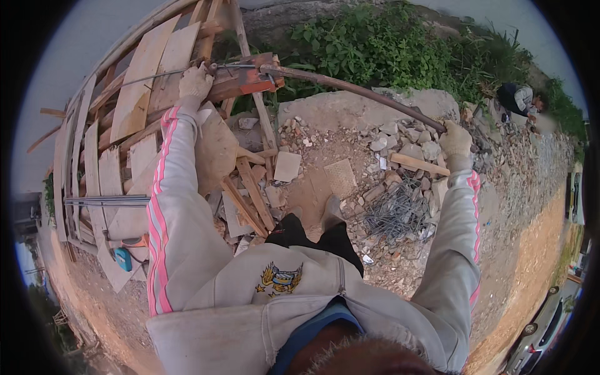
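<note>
My left hand [195,82], in a pale work glove, is closed around a thin steel rod [153,76] lying along the top of a wooden beam [231,86]. The beam's right end is painted orange-red. My right hand [456,139], also gloved, grips the lower end of a long rusty metal bar [362,87]. This bar slopes up leftward to the painted beam end, where its tip meets the rod near a bent metal piece [271,79]. How the bar engages the rod there is too small to make out. Both arms are stretched wide apart.
Stacked planks [147,78] fill the left side. Several straight steel rods [106,200] and a teal tape measure [123,259] lie there. Bent steel pieces [400,209] are heaped on rubble beside a wood strip [419,164]. Another person [525,100] crouches far right, near green plants [387,50].
</note>
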Motion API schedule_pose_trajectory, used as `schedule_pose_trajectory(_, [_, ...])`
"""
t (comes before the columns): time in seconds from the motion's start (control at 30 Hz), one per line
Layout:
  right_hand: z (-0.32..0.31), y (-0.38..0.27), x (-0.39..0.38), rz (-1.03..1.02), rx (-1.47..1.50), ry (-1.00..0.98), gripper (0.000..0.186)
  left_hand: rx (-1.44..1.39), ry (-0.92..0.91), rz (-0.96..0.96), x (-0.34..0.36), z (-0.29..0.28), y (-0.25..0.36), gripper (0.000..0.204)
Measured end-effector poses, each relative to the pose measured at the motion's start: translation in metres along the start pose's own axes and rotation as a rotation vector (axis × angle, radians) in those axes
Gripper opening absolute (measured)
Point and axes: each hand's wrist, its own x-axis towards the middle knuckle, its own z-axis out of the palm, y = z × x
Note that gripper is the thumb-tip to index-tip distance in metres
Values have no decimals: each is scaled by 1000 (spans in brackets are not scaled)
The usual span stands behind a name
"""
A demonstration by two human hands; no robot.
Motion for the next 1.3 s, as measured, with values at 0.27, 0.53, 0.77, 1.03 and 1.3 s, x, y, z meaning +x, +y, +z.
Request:
schedule_pose_trajectory(0.27, [-22, 11, 26, -18, -185, -80, 18, -47, 12, -60, -22, -22, 19, 47])
schedule_pose_trajectory(0.53, [-32, 6, 18, 7, -181, -89, 24, -90, 95, -30, -17, -3, 11, 41])
schedule_pose_trajectory(0.77, [-35, 0, -16, 63, -201, -71, 28, -63, 93, -44, -18, -10, 16, 40])
schedule_pose_trajectory(1.03, [-39, -20, -78, 149, -226, -88, 22, -76, 53, -21, -17, -13, 12, 46])
schedule_pose_trajectory(1.3, [-69, -105, -214, 363, -126, -143, 20, -102, 67, -27, -16, -12, 16, 46])
